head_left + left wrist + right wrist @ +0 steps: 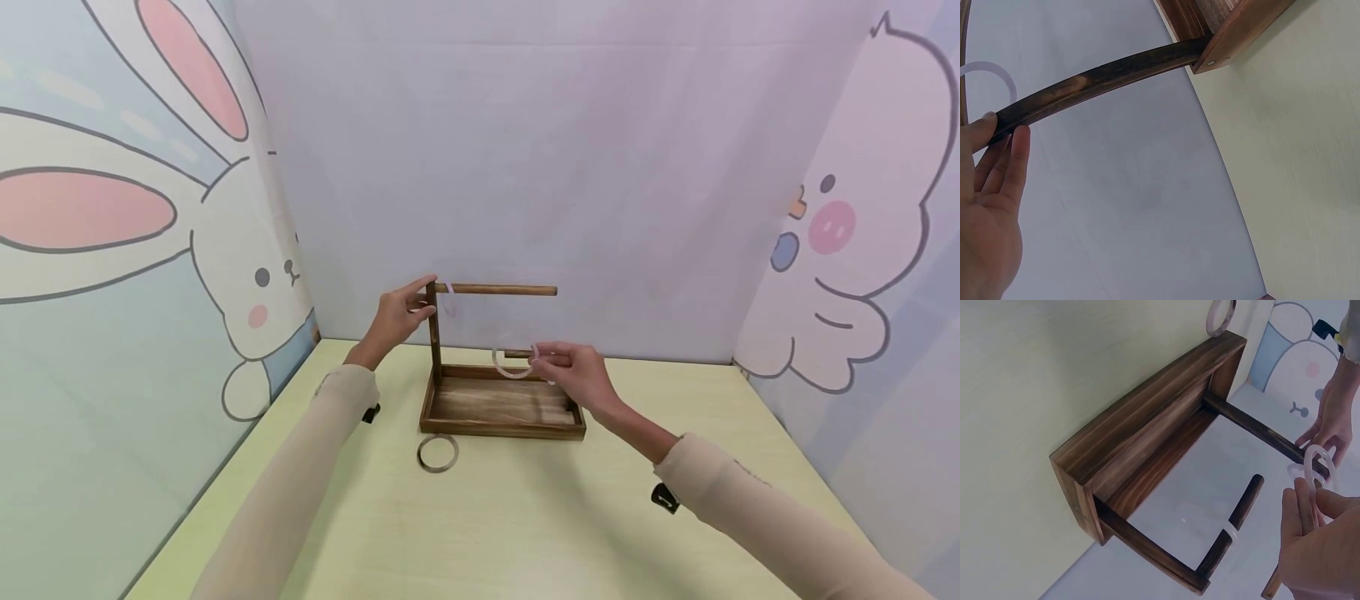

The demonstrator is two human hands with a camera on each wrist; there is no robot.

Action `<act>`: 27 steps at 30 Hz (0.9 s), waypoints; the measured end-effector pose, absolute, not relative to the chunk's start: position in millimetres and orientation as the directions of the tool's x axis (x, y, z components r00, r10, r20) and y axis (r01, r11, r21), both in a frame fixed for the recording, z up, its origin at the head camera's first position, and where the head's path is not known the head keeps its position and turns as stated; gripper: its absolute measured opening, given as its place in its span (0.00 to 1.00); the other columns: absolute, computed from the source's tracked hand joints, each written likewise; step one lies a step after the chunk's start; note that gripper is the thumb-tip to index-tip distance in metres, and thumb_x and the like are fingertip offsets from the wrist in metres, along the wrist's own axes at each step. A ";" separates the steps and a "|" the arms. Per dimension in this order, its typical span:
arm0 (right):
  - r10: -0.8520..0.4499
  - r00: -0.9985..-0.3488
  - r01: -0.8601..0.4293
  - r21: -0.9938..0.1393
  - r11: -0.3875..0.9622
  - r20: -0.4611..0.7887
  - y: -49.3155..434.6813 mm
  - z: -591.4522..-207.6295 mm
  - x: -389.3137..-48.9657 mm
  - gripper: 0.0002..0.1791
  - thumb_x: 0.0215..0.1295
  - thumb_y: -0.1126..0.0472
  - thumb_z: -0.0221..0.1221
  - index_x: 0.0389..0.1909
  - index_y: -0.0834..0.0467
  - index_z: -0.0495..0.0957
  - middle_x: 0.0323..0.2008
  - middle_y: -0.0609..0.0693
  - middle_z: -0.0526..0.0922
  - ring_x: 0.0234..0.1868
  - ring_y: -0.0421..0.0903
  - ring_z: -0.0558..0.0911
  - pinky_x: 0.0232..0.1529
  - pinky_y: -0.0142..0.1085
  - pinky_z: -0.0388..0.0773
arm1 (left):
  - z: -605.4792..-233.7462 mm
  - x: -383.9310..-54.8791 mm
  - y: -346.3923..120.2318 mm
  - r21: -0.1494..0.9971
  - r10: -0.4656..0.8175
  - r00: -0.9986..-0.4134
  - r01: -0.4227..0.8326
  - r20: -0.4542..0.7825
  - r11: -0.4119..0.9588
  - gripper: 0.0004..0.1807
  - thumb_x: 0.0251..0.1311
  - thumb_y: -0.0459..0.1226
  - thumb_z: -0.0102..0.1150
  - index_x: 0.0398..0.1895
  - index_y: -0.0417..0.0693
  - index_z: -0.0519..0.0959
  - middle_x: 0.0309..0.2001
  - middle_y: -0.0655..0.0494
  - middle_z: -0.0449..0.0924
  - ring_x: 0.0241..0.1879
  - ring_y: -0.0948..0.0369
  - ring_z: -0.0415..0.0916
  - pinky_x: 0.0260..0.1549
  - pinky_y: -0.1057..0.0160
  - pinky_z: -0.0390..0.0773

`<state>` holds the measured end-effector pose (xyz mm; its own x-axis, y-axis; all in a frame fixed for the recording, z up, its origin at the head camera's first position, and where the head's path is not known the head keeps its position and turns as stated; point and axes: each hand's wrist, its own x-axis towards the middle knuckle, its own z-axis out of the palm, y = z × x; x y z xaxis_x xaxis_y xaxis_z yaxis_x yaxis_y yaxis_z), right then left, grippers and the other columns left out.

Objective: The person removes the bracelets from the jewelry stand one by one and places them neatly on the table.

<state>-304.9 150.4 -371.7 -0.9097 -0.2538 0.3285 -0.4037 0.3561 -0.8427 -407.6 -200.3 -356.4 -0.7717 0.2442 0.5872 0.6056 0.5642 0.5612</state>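
A brown wooden stand has a tray base (502,431), a tall post (435,337) at the left and two horizontal bars. My left hand (396,317) grips the top of that post between thumb and fingers. With my right hand (581,375) I pinch a pale translucent bangle (512,376), which overlaps the end of the lower bar (516,354) in the head view. Another pale bangle (991,65) hangs on the upper bar (502,290), close to the post. The right wrist view shows a white bangle (1231,531) around the lower bar.
A greyish bangle (437,470) lies flat on the pale yellow table (480,525), in front of the tray's left corner. Behind the stand rises a plain fabric wall (525,167). Side panels carry a cartoon rabbit (225,250) and a cartoon chick (862,167).
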 end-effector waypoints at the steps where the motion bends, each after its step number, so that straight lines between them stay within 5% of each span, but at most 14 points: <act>1: -0.255 -0.909 -0.405 -0.840 0.360 0.328 148.8 -373.0 -303.7 0.20 0.71 0.62 0.67 0.60 0.65 0.83 0.45 0.59 0.90 0.47 0.53 0.90 0.39 0.33 0.87 | -356.5 -407.7 -200.4 0.560 0.245 -0.771 0.606 0.588 0.565 0.35 0.67 0.26 0.66 0.76 0.52 0.72 0.57 0.37 0.84 0.51 0.46 0.87 0.46 0.49 0.88; 8: -0.274 -0.917 -0.379 -0.851 0.364 0.291 141.9 -386.5 -295.7 0.19 0.69 0.62 0.69 0.59 0.61 0.85 0.41 0.55 0.91 0.46 0.51 0.91 0.43 0.30 0.85 | -355.4 -405.8 -200.0 0.577 0.235 -0.782 0.594 0.577 0.560 0.35 0.66 0.25 0.66 0.76 0.51 0.72 0.57 0.37 0.84 0.51 0.46 0.86 0.48 0.48 0.87; 14: -0.314 -0.912 -0.358 -0.885 0.297 0.264 139.4 -406.4 -291.4 0.18 0.70 0.65 0.68 0.59 0.63 0.85 0.43 0.63 0.90 0.45 0.56 0.91 0.41 0.30 0.86 | -356.4 -407.0 -200.8 0.578 0.235 -0.784 0.592 0.575 0.562 0.35 0.66 0.26 0.66 0.76 0.52 0.72 0.57 0.37 0.84 0.51 0.46 0.87 0.47 0.49 0.87; 27: -0.379 -0.902 -0.315 -0.915 0.252 0.207 130.3 -447.3 -278.5 0.20 0.69 0.69 0.66 0.61 0.70 0.81 0.43 0.67 0.88 0.44 0.60 0.90 0.43 0.50 0.88 | -356.2 -407.9 -200.4 0.569 0.236 -0.781 0.594 0.579 0.569 0.35 0.66 0.27 0.67 0.76 0.53 0.72 0.58 0.38 0.83 0.52 0.47 0.86 0.46 0.50 0.88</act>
